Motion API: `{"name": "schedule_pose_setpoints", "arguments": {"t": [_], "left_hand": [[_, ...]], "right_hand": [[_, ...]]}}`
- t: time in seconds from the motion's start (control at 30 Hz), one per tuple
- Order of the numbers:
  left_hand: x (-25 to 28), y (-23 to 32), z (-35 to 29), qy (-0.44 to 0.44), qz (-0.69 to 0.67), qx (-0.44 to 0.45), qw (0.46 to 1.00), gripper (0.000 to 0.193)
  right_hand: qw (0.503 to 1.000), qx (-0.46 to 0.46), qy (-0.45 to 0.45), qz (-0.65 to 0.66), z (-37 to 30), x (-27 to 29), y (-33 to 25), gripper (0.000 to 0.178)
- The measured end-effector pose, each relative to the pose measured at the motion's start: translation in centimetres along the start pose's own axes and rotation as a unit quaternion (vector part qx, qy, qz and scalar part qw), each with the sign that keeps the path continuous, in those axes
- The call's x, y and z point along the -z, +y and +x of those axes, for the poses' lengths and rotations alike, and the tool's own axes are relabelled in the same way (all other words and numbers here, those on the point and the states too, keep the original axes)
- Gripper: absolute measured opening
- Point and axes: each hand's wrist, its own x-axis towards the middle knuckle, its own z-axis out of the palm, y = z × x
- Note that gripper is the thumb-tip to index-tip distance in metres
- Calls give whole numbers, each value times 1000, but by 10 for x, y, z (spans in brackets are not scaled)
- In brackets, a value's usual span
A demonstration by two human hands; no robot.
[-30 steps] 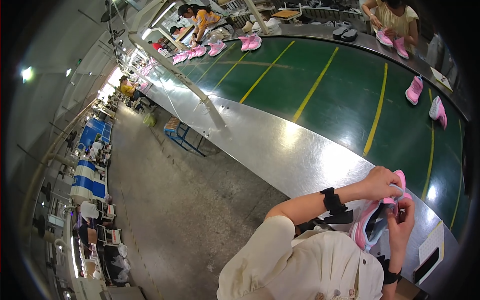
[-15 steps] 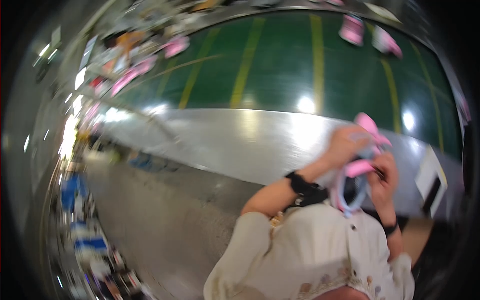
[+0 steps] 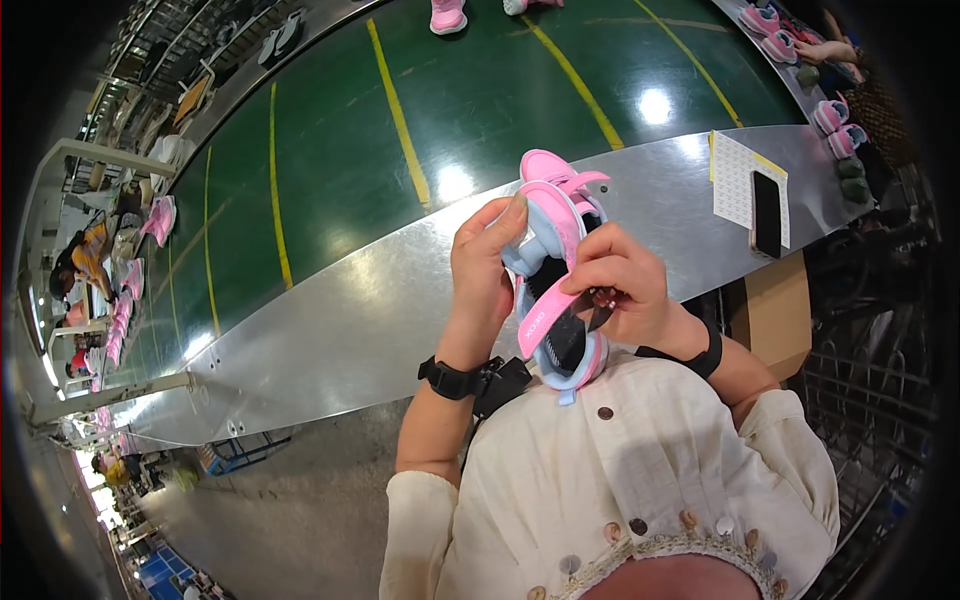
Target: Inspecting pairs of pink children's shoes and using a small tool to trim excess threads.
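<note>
A pink and light-blue children's shoe is held in front of my chest, its toe pointing away and its heel toward me. My left hand is closed on the padded tongue, thumb on top, spreading the opening. On the other side, my right hand pinches the wide pink strap, which lies across the dark opening. A small dark, shiny object shows beneath the right fingers; I cannot make out what it is. Narrower pink straps sit near the toe.
A metal ledge runs beside a green conveyor belt with yellow lines. A phone lies on a printed sheet at right, above a cardboard box. More pink shoes stand on the belt. Another person's hand is at far right.
My view has swung right, so the shoe and hands now appear nearer the middle. The shoe stays in both hands; its opening is now turned more into view.
</note>
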Motion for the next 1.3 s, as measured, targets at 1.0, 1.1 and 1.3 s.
{"name": "schedule_pose_setpoints", "arguments": {"t": [1.0, 1.1, 1.3], "left_hand": [[2, -51, 87, -52, 452, -73, 888, 37], [5, -60, 69, -127, 656, -253, 700, 44], [-6, -76, 79, -118, 766, -327, 541, 36]], "right_hand": [[860, -488, 128, 77, -61, 13, 127, 41], [863, -483, 129, 74, -65, 8, 129, 39], [867, -473, 144, 59, -59, 11, 128, 37]]}}
